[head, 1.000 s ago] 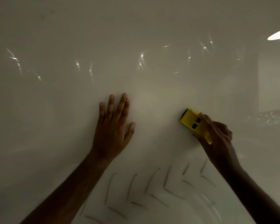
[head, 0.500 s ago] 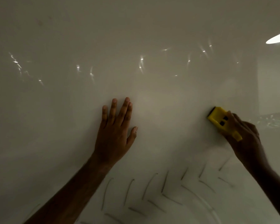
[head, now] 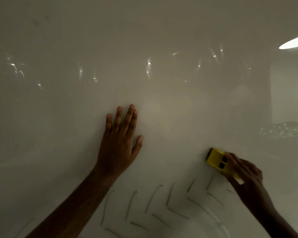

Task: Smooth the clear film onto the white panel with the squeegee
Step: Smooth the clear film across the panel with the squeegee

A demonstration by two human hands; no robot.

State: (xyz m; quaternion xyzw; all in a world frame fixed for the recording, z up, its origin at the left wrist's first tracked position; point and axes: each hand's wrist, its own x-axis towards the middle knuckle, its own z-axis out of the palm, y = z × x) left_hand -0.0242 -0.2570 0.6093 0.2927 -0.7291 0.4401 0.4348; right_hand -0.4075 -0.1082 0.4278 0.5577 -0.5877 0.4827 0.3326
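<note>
Watching my right hand (head: pixel 248 179), fingers pinching the yellow squeegee (head: pixel 219 162) at lower right on the white panel (head: pixel 162 40), left hand (head: pixel 118 143) flat with fingers together, I judge a tilted edge could crease the clear film (head: pixel 179 131).

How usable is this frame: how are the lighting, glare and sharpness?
Head view: dim overall; a bright lamp reflection at upper right and scattered glints across the glossy white panel; the left hand is sharp, the right hand and yellow squeegee are slightly blurred; wide-angle bending shows at the edges.
</note>
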